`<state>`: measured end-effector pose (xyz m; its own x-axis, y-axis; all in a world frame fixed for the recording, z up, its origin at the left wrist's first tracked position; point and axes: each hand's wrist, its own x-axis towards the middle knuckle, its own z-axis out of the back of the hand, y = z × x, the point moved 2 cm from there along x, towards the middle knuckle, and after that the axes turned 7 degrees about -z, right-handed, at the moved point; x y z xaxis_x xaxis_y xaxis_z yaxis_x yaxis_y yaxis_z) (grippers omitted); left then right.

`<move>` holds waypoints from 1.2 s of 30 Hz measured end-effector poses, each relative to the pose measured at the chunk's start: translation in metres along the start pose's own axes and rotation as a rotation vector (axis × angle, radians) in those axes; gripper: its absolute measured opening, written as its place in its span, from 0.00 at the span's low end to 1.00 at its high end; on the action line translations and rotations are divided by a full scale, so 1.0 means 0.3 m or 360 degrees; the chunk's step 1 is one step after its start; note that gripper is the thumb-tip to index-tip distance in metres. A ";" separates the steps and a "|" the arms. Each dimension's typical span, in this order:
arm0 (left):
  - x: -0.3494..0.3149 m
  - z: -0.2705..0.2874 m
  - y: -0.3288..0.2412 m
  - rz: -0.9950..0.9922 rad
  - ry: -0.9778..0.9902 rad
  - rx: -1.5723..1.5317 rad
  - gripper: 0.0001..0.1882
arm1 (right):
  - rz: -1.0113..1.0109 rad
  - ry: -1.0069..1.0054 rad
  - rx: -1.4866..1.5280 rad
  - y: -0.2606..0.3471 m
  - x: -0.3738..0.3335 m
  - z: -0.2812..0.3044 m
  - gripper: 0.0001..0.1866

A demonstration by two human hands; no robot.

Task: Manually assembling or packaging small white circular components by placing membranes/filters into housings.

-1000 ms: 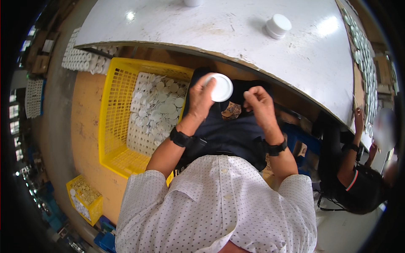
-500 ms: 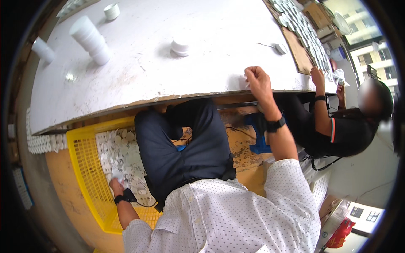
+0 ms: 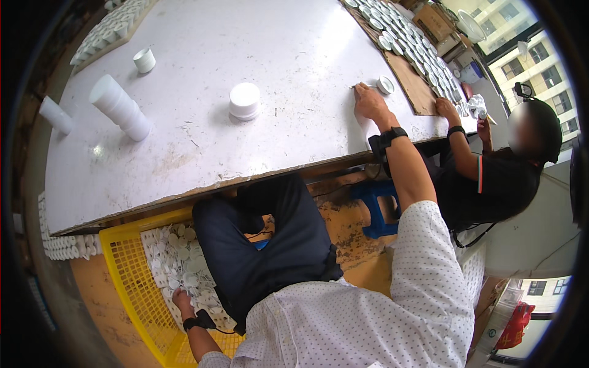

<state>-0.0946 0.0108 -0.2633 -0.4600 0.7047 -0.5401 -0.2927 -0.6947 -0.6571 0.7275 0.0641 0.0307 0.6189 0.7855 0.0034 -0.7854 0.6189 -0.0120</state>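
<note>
My right hand (image 3: 372,103) is over the white tabletop with its fingers closed at the handle end of a small white round-bowled spoon (image 3: 385,84), which lies on the table. Low on the left, my left hand (image 3: 181,299) is down in a yellow plastic basket (image 3: 126,260). Its fingers look curled among many loose white pieces (image 3: 184,251); what they hold, if anything, is too small to make out. On the table in front of me stands a short white round stack (image 3: 245,103). Farther left are a tall leaning stack of white cups (image 3: 119,109) and a single white cup (image 3: 144,61).
A brown board (image 3: 408,80) bearing rows of white spoons lies at the right. Beside it a co-worker (image 3: 503,178) in black handles white pieces. A white cylinder (image 3: 55,116) and a tray of cups (image 3: 107,34) are at the left. A blue stool (image 3: 375,208) is under the table.
My right hand has moved from the table's front edge forward to the spoon's handle. My left hand stays in the basket; a pale piece seen at its fingers before is no longer distinct. The view has shifted.
</note>
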 end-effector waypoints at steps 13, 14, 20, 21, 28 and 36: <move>-0.382 -0.395 -0.805 -0.0889 0.0790 -0.0310 0.16 | 0.0980 -0.0315 0.0411 0.292 -0.563 0.064 0.18; -0.436 -0.425 -0.843 -0.0916 0.0859 -0.0337 0.15 | 0.1112 -0.0404 0.0286 0.301 -0.583 0.064 0.18; -0.761 -0.557 -0.963 -0.0991 0.1432 -0.0537 0.12 | 0.1285 -0.0725 0.0552 0.353 -0.665 0.042 0.16; -0.804 -0.581 -0.977 -0.0947 0.1587 -0.0636 0.12 | 0.1275 -0.0758 0.0668 0.373 -0.685 0.046 0.17; -0.982 -0.732 -1.092 -0.0598 0.2109 -0.1002 0.33 | 0.1629 -0.0472 0.1052 0.491 -0.875 0.038 0.14; -0.940 -0.678 -1.034 -0.0682 0.1629 -0.0994 0.30 | 0.1799 -0.0180 0.1284 0.590 -0.961 -0.005 0.15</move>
<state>0.2963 0.0569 -0.0143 0.5091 0.8375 -0.1985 0.3142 -0.3955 -0.8631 0.4100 -0.0528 0.0260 -0.3219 0.8281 0.4589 -0.6671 -0.5424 0.5106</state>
